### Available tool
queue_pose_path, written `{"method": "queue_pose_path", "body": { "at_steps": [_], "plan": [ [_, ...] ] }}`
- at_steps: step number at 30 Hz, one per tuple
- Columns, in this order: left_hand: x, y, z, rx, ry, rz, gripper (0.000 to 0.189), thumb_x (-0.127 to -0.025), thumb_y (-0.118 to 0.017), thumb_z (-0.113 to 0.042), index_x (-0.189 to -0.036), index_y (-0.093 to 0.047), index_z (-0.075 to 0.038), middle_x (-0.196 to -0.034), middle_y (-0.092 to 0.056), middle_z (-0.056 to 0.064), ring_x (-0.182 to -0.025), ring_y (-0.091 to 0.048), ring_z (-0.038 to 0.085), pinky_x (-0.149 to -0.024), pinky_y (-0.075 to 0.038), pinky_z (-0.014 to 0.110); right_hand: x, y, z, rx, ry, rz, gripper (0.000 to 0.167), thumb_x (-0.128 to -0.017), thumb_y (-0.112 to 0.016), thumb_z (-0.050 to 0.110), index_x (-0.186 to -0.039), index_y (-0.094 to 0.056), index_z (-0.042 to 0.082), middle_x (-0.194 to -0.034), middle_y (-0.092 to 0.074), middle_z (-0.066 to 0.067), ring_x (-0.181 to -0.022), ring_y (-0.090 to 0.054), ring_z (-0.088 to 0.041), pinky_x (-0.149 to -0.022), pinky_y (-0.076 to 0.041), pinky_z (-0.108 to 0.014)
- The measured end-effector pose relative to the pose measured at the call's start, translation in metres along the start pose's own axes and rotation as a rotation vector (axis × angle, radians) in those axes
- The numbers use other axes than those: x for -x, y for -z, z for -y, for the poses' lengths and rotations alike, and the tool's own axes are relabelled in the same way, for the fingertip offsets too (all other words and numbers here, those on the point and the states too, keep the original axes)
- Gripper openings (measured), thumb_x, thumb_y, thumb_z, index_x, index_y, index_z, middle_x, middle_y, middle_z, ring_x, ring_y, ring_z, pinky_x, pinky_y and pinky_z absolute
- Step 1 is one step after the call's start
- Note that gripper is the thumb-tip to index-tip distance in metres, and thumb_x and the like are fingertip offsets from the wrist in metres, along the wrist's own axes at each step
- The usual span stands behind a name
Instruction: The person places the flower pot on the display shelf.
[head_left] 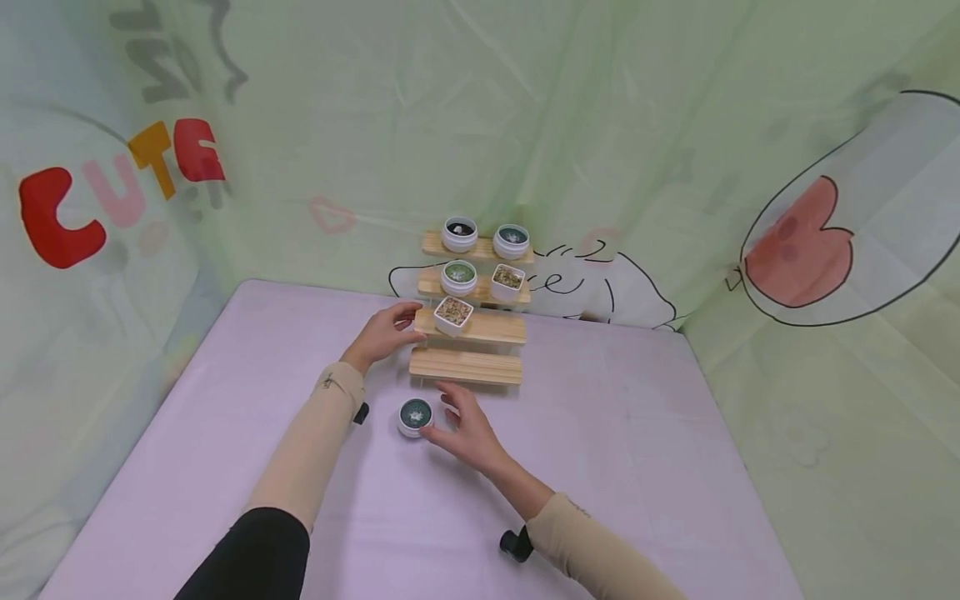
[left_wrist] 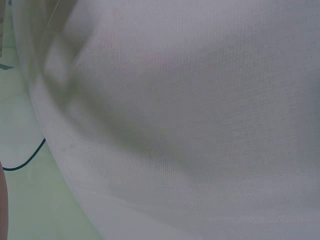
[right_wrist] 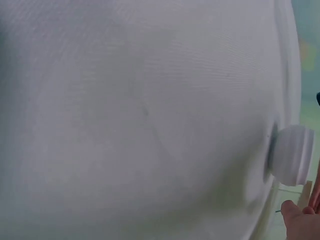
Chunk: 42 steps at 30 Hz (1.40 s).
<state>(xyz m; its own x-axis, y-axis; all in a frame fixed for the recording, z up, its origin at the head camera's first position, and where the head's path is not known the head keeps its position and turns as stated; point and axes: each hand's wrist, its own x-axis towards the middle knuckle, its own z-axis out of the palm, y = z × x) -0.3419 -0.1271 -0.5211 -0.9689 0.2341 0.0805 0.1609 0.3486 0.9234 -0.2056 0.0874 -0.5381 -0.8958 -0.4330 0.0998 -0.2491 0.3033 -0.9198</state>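
A four-step wooden display stand (head_left: 468, 365) rises at the back of the table. My left hand (head_left: 382, 335) is at the left end of its second step from the bottom, fingers loosely bent, beside a square white pot (head_left: 453, 315) of tan bits. On the table before the stand sits a round white pot (head_left: 416, 417) with a dark green top. My right hand (head_left: 471, 433) reaches to its right side, fingers spread and thumb tip close to the rim. The right wrist view shows this pot (right_wrist: 290, 155) near the thumb (right_wrist: 295, 215). The left wrist view is mostly tabletop.
Higher steps carry a round pot with a dark top (head_left: 459, 234), a blue-green one (head_left: 512, 241), a green one (head_left: 459, 277) and a square pot of brownish bits (head_left: 507, 282). Pale printed curtains (head_left: 360, 142) hang behind and beside the lilac-covered table (head_left: 630, 433).
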Motion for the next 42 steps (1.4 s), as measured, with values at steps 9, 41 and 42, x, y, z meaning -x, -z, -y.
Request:
{"method": "queue_pose_path", "body": {
  "at_steps": [9, 41, 42],
  "plan": [
    [0.002, 0.000, -0.002, 0.016, 0.004, 0.000, 0.065, -0.084, -0.079, -0.012, -0.140, -0.049, 0.001, -0.143, -0.049, 0.017, -0.131, -0.047, 0.029, -0.112, -0.041, 0.033, 0.004, -0.014, 0.010, 0.026, -0.002, 0.035, 0.069, -0.079, -0.079, 0.001, -0.137, -0.042, -0.011, -0.135, -0.043, -0.029, -0.125, -0.047, -0.043, -0.108, -0.043, -0.051],
    [0.003, 0.000, -0.006, 0.013, 0.013, -0.002, 0.064, -0.084, -0.078, -0.011, -0.140, -0.049, 0.001, -0.142, -0.050, 0.016, -0.132, -0.047, 0.028, -0.112, -0.041, 0.031, -0.009, -0.020, -0.019, 0.055, -0.012, -0.118, 0.061, -0.079, -0.078, 0.001, -0.133, -0.050, -0.002, -0.126, -0.050, -0.018, -0.120, -0.053, -0.032, -0.093, -0.056, -0.028],
    [0.003, 0.000, -0.006, 0.011, 0.019, -0.002, 0.065, -0.084, -0.078, -0.012, -0.140, -0.048, 0.000, -0.143, -0.050, 0.016, -0.132, -0.047, 0.028, -0.112, -0.041, 0.031, -0.009, -0.017, -0.017, 0.046, -0.019, -0.131, 0.061, -0.079, -0.078, 0.001, -0.133, -0.049, 0.000, -0.127, -0.050, -0.018, -0.120, -0.053, -0.033, -0.091, -0.057, -0.029]
  ]
}}
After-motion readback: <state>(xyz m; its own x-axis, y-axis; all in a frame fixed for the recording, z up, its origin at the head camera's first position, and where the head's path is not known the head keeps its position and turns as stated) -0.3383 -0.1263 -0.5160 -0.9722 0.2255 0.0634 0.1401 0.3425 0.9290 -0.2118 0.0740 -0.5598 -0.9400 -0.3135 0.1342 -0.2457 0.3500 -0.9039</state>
